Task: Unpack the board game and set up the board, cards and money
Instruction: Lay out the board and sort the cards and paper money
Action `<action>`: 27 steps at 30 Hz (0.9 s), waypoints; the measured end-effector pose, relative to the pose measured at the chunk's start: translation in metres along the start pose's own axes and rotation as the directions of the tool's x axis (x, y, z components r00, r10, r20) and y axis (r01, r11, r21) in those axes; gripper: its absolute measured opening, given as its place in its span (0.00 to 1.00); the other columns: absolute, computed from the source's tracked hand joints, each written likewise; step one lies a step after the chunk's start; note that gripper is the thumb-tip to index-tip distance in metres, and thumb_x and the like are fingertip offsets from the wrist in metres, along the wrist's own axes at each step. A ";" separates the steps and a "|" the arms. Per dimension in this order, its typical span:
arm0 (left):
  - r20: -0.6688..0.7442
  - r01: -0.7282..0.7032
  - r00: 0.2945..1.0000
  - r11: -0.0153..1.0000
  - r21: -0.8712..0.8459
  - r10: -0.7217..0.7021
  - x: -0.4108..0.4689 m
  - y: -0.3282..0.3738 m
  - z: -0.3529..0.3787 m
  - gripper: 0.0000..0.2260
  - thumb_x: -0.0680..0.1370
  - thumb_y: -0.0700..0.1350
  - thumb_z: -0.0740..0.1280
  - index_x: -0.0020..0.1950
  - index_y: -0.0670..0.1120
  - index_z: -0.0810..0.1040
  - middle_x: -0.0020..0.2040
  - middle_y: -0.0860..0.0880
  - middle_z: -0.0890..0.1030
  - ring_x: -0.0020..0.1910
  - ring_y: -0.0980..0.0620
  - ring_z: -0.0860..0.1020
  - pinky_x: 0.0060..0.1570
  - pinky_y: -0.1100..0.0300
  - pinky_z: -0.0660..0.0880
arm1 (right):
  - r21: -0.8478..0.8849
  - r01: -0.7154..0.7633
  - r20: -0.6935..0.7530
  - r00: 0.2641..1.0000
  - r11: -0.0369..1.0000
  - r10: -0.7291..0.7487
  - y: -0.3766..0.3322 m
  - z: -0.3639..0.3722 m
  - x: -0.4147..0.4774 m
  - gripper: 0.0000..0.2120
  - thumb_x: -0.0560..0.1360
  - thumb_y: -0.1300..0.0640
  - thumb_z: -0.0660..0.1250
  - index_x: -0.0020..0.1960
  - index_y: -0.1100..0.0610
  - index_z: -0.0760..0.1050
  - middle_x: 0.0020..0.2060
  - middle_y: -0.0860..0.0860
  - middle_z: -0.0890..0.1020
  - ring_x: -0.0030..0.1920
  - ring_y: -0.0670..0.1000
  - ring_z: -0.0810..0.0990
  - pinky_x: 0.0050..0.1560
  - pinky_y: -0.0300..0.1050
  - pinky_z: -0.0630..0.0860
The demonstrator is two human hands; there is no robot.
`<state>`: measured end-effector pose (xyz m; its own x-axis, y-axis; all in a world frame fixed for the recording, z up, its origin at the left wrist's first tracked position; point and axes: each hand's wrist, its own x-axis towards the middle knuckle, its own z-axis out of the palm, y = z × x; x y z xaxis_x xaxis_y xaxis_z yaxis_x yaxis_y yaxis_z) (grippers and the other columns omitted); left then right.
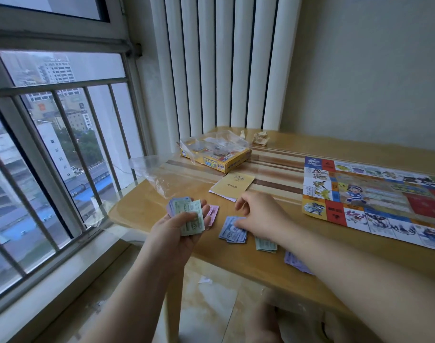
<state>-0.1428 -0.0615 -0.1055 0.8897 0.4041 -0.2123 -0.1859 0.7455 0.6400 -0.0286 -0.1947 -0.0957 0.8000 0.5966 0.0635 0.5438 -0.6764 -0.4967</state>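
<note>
My left hand (179, 231) holds a stack of play money (186, 214), green note on top, above the table's near-left corner. My right hand (258, 216) rests with its fingers on a blue pile of notes (230, 231) on the table. A pink note pile (214, 214) lies just left of it, a green pile (265, 244) and a purple pile (295, 262) lie under my right forearm. The colourful game board (374, 199) lies unfolded on the right. The yellow game box (218, 154) sits open at the back, with a yellow rule booklet (233, 185) in front of it.
A wooden table (147, 206) stands against a white radiator (221, 63) and a barred window (58, 144). A clear plastic bag (162, 177) lies at the table's left edge. Crumpled paper (261, 138) sits at the back.
</note>
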 end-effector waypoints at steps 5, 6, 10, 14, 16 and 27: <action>0.004 0.041 0.999 0.999 0.029 -0.041 0.002 -0.010 0.006 0.12 0.77 0.28 0.56 0.59 0.35 0.71 0.49 0.38 0.83 0.45 0.44 0.84 0.42 0.54 0.81 | -0.164 0.139 0.186 0.977 0.977 -0.108 0.006 -0.045 -0.013 0.08 0.72 0.56 0.71 0.52 0.51 0.79 0.48 0.46 0.79 0.47 0.44 0.76 0.44 0.36 0.71; 0.008 0.052 0.999 0.998 0.036 -0.053 0.003 -0.012 0.008 0.13 0.77 0.28 0.56 0.60 0.35 0.71 0.52 0.38 0.82 0.47 0.44 0.83 0.42 0.54 0.82 | -0.224 0.178 0.301 0.948 0.958 -0.106 0.007 -0.050 -0.017 0.11 0.73 0.55 0.70 0.56 0.50 0.78 0.49 0.45 0.77 0.48 0.43 0.74 0.46 0.37 0.70; 0.059 0.107 0.992 0.989 0.098 -0.113 0.004 -0.021 0.017 0.12 0.78 0.30 0.57 0.59 0.37 0.72 0.48 0.40 0.84 0.44 0.49 0.84 0.40 0.51 0.81 | -0.394 0.279 0.505 0.862 0.875 -0.048 0.008 -0.052 -0.025 0.19 0.77 0.62 0.61 0.63 0.44 0.74 0.56 0.48 0.70 0.57 0.50 0.73 0.58 0.48 0.72; 0.094 0.119 0.986 0.979 0.163 -0.136 0.003 -0.029 0.028 0.12 0.78 0.31 0.58 0.59 0.39 0.72 0.47 0.43 0.85 0.44 0.52 0.84 0.40 0.51 0.80 | -0.430 0.284 0.520 0.854 0.857 -0.022 0.005 -0.053 -0.026 0.26 0.75 0.68 0.56 0.64 0.42 0.73 0.53 0.49 0.68 0.55 0.54 0.74 0.56 0.54 0.74; 0.093 0.112 0.987 0.977 0.184 -0.131 0.005 -0.030 0.030 0.13 0.77 0.31 0.58 0.60 0.39 0.72 0.48 0.44 0.85 0.45 0.53 0.84 0.42 0.50 0.79 | -0.454 0.287 0.513 0.858 0.843 -0.016 0.007 -0.052 -0.026 0.25 0.75 0.67 0.57 0.64 0.43 0.73 0.48 0.48 0.65 0.54 0.54 0.75 0.55 0.54 0.75; 0.055 0.106 0.992 0.979 0.175 -0.117 0.007 -0.023 0.029 0.10 0.78 0.31 0.58 0.54 0.40 0.75 0.52 0.43 0.84 0.51 0.51 0.82 0.54 0.45 0.75 | -0.407 0.177 0.457 0.889 0.896 0.032 0.006 -0.054 -0.034 0.21 0.76 0.66 0.61 0.65 0.48 0.73 0.62 0.52 0.70 0.57 0.52 0.75 0.54 0.46 0.75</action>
<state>-0.1202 -0.0912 -0.1002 0.9269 0.2847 -0.2447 -0.0152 0.6798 0.7332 -0.0390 -0.2418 -0.0541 0.6125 0.7062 -0.3551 0.7321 -0.6762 -0.0820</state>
